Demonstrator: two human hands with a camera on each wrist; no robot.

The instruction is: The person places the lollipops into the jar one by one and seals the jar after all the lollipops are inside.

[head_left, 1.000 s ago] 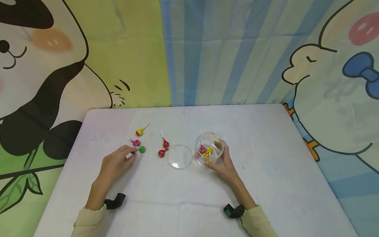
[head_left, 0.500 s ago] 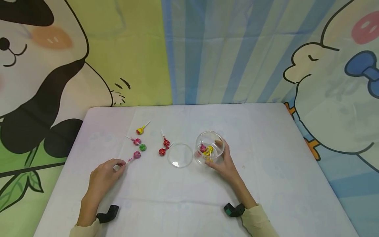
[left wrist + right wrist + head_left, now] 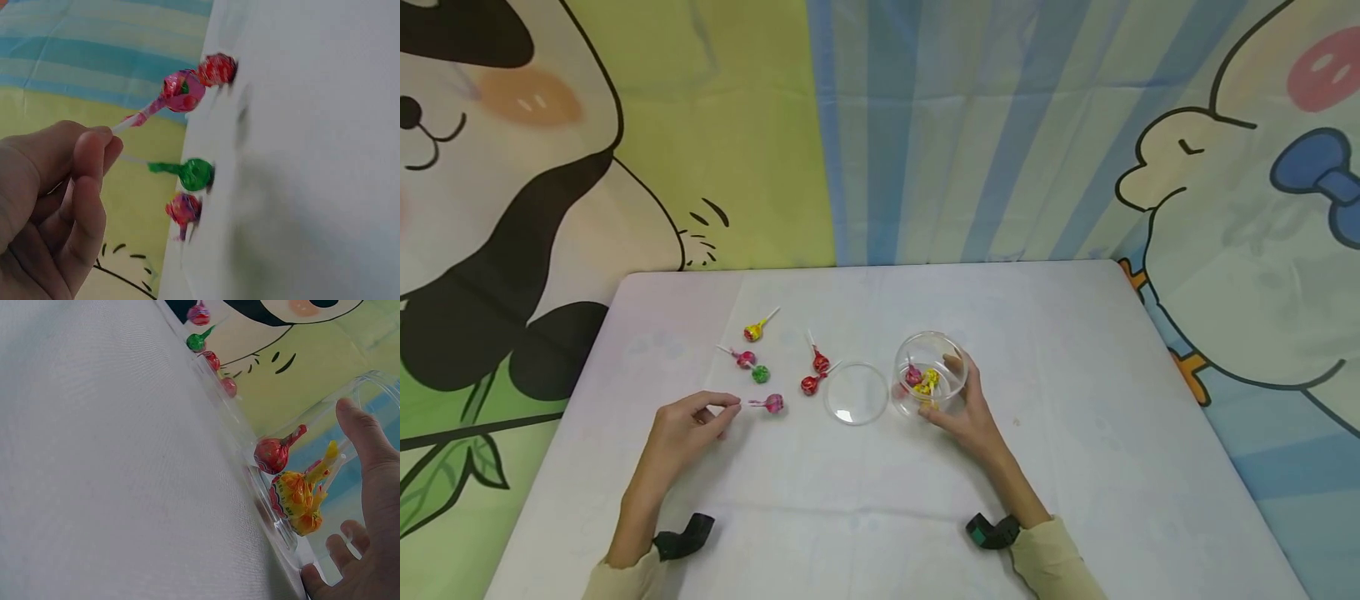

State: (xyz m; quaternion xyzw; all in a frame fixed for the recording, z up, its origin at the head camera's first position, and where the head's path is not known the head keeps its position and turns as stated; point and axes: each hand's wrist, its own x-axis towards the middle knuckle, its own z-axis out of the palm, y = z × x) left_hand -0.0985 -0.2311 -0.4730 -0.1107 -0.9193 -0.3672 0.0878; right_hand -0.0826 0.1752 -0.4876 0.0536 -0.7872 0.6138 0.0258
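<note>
My left hand (image 3: 688, 433) pinches the white stick of a pink lollipop (image 3: 773, 403) between thumb and fingertips; in the left wrist view that lollipop (image 3: 182, 92) is held up by its stick (image 3: 128, 124). My right hand (image 3: 970, 417) grips a clear round jar (image 3: 929, 343) by its right side, the fingers spread around it. Inside the jar lie several lollipops; the right wrist view shows a red one (image 3: 272, 455) and yellow ones (image 3: 292, 494). Directly left of the jar, a clear round lid (image 3: 856, 394) lies flat on the table.
Two red lollipops (image 3: 821, 362) (image 3: 809, 385) lie left of the lid. Farther left are a green lollipop (image 3: 760, 374), another pink one (image 3: 745, 359) and a yellow one (image 3: 753, 332). A printed curtain (image 3: 970, 133) hangs behind the white table (image 3: 880, 533).
My left hand moved back from the green lollipop with a pink one held by its stick, then shifted right, carrying it toward the lid. The right hand and jar have stayed in place.
</note>
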